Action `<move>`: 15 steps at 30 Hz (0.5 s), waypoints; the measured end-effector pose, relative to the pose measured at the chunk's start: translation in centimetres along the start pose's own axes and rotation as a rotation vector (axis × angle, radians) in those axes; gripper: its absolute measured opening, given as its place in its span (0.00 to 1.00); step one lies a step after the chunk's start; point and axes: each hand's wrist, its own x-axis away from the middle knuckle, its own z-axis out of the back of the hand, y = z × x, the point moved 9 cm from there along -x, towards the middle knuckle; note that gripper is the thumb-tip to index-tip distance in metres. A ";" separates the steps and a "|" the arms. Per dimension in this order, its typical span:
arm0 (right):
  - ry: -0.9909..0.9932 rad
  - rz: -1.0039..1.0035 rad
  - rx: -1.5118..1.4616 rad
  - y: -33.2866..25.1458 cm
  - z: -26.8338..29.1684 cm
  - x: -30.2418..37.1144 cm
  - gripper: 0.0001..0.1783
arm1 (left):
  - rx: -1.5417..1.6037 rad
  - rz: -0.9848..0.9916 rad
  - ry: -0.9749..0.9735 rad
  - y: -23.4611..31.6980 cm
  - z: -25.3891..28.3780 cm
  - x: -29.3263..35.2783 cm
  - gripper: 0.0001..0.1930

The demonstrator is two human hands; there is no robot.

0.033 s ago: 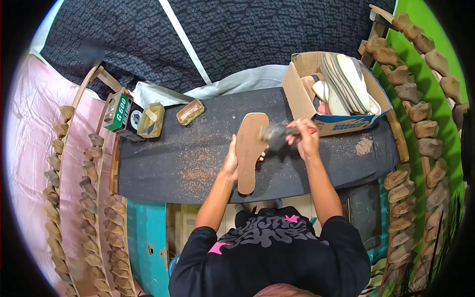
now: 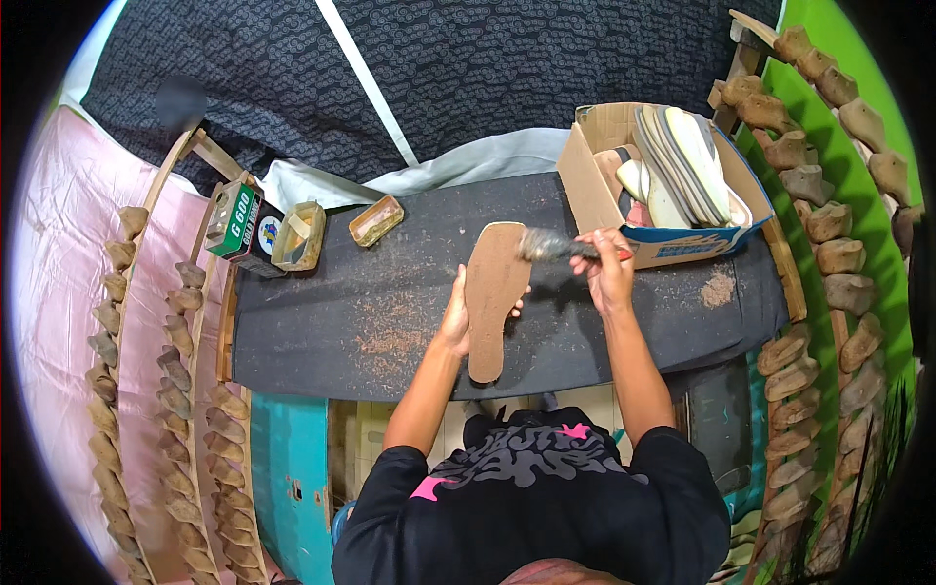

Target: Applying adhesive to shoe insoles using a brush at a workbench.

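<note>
A brown shoe sole [image 2: 494, 307] with a pale edge is held upright, lengthwise to me, over the middle of the table. My left hand [image 2: 455, 314] grips it from beneath, with the thumb along its left edge and fingertips showing past the right edge. In my right hand [image 2: 609, 273] is a brush [image 2: 554, 247] with a dark middle and a bit of red at the handle end. Its light bristle tip meets the sole's upper right edge; whether it presses on the face or only the rim, I cannot tell.
A cardboard box [image 2: 590, 146] of stacked soles stands at the back right. At the back left are a green tin [image 2: 234, 226] and two small tubs [image 2: 300, 237]. Brown crumbs [image 2: 390, 336] litter the dark tablecloth [image 2: 292, 331]. Racks of wooden shoe lasts [image 2: 840, 255] flank both sides.
The brush, blurred by motion before, now looks sharper and lies more level, its tip at the sole's upper right edge. The sole and my left hand keep their place.
</note>
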 end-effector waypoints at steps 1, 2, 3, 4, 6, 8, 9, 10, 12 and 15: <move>-0.018 0.019 -0.021 -0.2 -0.3 -0.2 0.09 | -0.004 -0.005 0.001 0.2 0.4 -0.1 0.39; -0.031 0.037 -0.039 -0.3 -0.4 -0.2 0.09 | -0.018 -0.008 0.009 0.4 0.4 -0.2 0.39; -0.044 0.055 -0.058 -0.5 -0.5 -0.1 0.09 | -0.031 -0.010 0.015 0.5 0.3 -0.3 0.39; -0.242 -0.034 0.004 -0.1 -2.1 0.7 0.09 | -0.032 -0.010 0.015 0.4 0.1 -0.4 0.39; -0.348 -0.097 0.120 0.8 -2.2 1.3 0.09 | 0.040 0.043 0.304 0.0 0.8 0.0 0.39; -0.185 -0.047 0.076 0.0 -0.7 0.3 0.09 | 0.012 0.034 0.172 -0.1 0.8 -0.7 0.39; -0.040 0.000 0.024 -0.7 0.4 -0.4 0.09 | -0.014 0.021 0.041 -0.1 0.1 -0.9 0.38; 0.080 0.086 -0.031 -1.5 1.6 -0.9 0.08 | -0.016 0.021 0.040 -0.3 0.4 -1.0 0.38; 0.096 0.115 -0.061 -1.9 1.6 -1.1 0.08 | -0.044 0.011 0.036 -0.2 0.1 -1.3 0.39; -0.246 -0.059 0.012 -0.3 -1.1 0.6 0.10 | 0.024 -0.011 0.173 -0.1 1.2 -1.2 0.38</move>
